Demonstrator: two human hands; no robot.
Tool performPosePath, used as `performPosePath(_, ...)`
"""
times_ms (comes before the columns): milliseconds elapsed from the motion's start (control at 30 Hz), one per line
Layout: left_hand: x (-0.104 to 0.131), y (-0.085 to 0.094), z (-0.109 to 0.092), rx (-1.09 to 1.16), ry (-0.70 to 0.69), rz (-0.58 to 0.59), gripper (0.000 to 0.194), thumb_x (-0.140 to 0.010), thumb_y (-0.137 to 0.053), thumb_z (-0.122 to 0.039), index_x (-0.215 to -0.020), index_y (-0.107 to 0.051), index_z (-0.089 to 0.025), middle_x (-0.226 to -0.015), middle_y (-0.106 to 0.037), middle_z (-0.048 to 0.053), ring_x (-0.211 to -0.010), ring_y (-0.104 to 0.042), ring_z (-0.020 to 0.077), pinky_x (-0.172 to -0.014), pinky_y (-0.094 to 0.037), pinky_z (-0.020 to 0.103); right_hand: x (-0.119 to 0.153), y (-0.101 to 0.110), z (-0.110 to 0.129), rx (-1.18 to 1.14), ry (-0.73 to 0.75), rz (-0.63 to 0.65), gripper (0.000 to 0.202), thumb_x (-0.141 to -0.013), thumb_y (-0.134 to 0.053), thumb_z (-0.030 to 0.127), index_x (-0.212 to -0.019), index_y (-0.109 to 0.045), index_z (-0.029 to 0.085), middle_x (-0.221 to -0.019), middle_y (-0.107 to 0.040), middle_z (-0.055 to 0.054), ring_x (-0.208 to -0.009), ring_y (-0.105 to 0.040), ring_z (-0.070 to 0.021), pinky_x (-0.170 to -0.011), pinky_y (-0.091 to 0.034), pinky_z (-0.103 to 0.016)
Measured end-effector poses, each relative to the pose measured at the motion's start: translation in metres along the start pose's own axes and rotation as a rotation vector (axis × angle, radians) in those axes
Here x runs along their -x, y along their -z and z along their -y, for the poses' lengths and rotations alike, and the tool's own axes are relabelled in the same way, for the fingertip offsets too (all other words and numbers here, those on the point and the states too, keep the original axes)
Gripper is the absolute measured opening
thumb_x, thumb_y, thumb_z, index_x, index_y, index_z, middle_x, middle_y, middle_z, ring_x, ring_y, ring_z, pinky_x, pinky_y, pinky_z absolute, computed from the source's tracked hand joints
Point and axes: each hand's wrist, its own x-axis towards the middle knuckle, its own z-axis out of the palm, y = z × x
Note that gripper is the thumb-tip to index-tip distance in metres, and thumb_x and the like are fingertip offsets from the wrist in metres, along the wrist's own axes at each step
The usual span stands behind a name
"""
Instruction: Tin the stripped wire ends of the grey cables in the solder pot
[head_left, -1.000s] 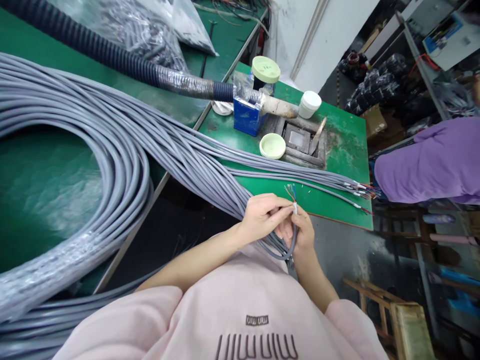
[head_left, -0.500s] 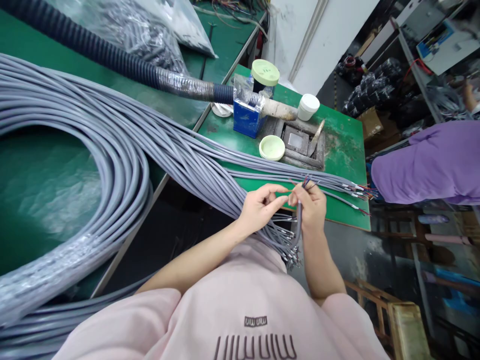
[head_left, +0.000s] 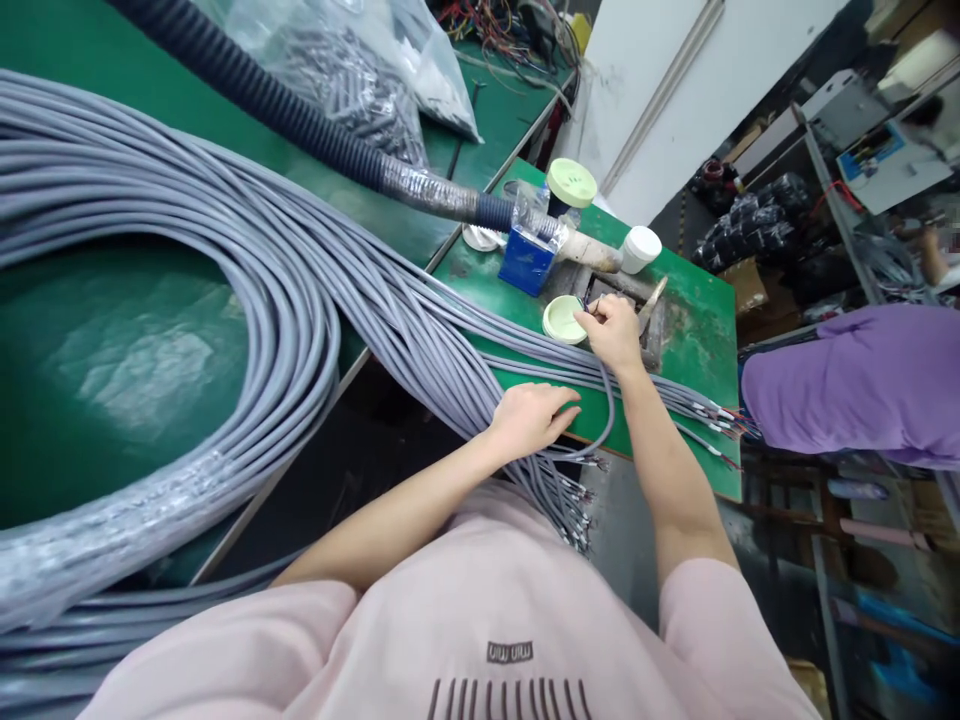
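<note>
My right hand (head_left: 616, 335) is closed on the end of a grey cable (head_left: 610, 400), holding it at a shallow pale green cup (head_left: 556, 322). Thin wire ends show at my fingertips, at the cup's right side; whether they touch what is inside cannot be made out. From my hand the cable curves down toward the bundle. My left hand (head_left: 531, 415) lies over the near side of the thick grey cable bundle (head_left: 405, 320), its fingers loosely stretched out and holding nothing. Below it hang several stripped cable ends (head_left: 574, 500) with white bands.
Right behind my right hand sits a sooty square solder pot (head_left: 652, 350) with a flat scraper (head_left: 652, 300). A ribbed hose (head_left: 300, 125) runs to a blue box (head_left: 525, 260). White tub (head_left: 641, 245) and lidded jar (head_left: 571, 183) stand behind. A person's purple sleeve (head_left: 847, 380) is at right.
My right hand has moved forward, from beside my left hand to the green cup, bringing the cable end along. My left hand has let go and its fingers have straightened. The view has shifted slightly.
</note>
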Motion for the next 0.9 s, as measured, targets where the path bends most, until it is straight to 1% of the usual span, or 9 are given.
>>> performPosePath(100, 0.000, -0.001, 0.001, -0.005, -0.022, 0.012, 0.028, -0.095, -0.047, -0.037, -0.106, -0.067, -0.022, -0.093, -0.073, 0.005, -0.084, -0.068, 0.0182, -0.074, -0.046, 0.028, -0.006, -0.005, 0.001, 0.096, -0.011, 0.077, 0.029, -0.080, -0.061, 0.030, -0.055, -0.051, 0.019, -0.063, -0.048, 0.001, -0.069, -0.042, -0.0159, -0.067, -0.032, -0.030)
performPosePath(267, -0.001, -0.002, 0.002, -0.020, -0.051, 0.011, 0.027, -0.095, -0.046, -0.035, -0.104, -0.067, -0.021, -0.089, -0.073, 0.005, -0.083, -0.068, 0.0178, -0.073, -0.045, 0.028, -0.011, -0.008, 0.003, 0.160, -0.031, 0.158, 0.029, -0.080, -0.061, 0.031, -0.054, -0.056, 0.018, -0.065, -0.053, 0.000, -0.069, -0.044, -0.0156, -0.065, -0.029, -0.030)
performPosePath(400, -0.001, -0.004, 0.003, -0.038, -0.064, 0.009, 0.027, -0.095, -0.046, -0.036, -0.103, -0.067, -0.021, -0.088, -0.073, 0.005, -0.082, -0.068, 0.0170, -0.071, -0.044, 0.028, -0.014, -0.007, 0.006, 0.213, -0.039, 0.200, 0.027, -0.080, -0.061, 0.030, -0.056, -0.061, 0.017, -0.068, -0.058, -0.002, -0.070, -0.047, -0.0160, -0.065, -0.029, -0.030)
performPosePath(567, 0.000, -0.004, 0.003, -0.056, -0.077, -0.010, 0.026, -0.096, -0.045, -0.036, -0.102, -0.066, -0.022, -0.087, -0.073, 0.003, -0.080, -0.068, 0.0164, -0.069, -0.044, 0.028, -0.015, -0.007, 0.010, 0.243, -0.044, 0.207, 0.025, -0.076, -0.062, 0.030, -0.055, -0.061, 0.017, -0.068, -0.060, -0.002, -0.069, -0.048, -0.0158, -0.065, -0.030, -0.030)
performPosePath(667, 0.000, -0.004, 0.003, -0.058, -0.088, -0.026, 0.025, -0.096, -0.045, -0.036, -0.100, -0.066, -0.022, -0.087, -0.073, 0.002, -0.080, -0.067, 0.0161, -0.068, -0.044, 0.028, -0.016, 0.002, 0.005, 0.166, -0.020, 0.156, 0.025, -0.075, -0.062, 0.030, -0.053, -0.060, 0.017, -0.063, -0.058, -0.001, -0.064, -0.048, -0.0143, -0.063, -0.032, -0.029)
performPosePath(733, 0.000, -0.004, 0.003, -0.043, -0.097, -0.050, 0.025, -0.096, -0.045, -0.035, -0.099, -0.067, -0.022, -0.086, -0.073, 0.001, -0.079, -0.067, 0.0153, -0.068, -0.043, 0.028, -0.017, 0.012, -0.008, 0.081, -0.013, 0.056, 0.026, -0.075, -0.061, 0.032, -0.053, -0.059, 0.017, -0.058, -0.055, 0.000, -0.059, -0.047, -0.0132, -0.061, -0.033, -0.028)
performPosePath(833, 0.001, -0.005, 0.003, -0.007, -0.120, -0.111, 0.024, -0.095, -0.046, -0.034, -0.097, -0.067, -0.022, -0.083, -0.073, 0.000, -0.076, -0.067, 0.0140, -0.067, -0.042, 0.028, -0.017, 0.026, -0.040, -0.001, -0.080, -0.131, 0.027, -0.073, -0.062, 0.036, -0.054, -0.060, 0.016, -0.053, -0.051, 0.002, -0.054, -0.045, -0.0118, -0.056, -0.032, -0.027)
performPosePath(900, 0.001, -0.006, 0.004, 0.007, -0.136, -0.148, 0.024, -0.095, -0.047, -0.034, -0.096, -0.068, -0.022, -0.080, -0.073, 0.000, -0.074, -0.066, 0.0136, -0.066, -0.041, 0.028, -0.017, 0.030, -0.065, -0.010, -0.161, -0.202, 0.027, -0.071, -0.063, 0.038, -0.055, -0.061, 0.015, -0.051, -0.049, 0.003, -0.052, -0.044, -0.0112, -0.054, -0.031, -0.026)
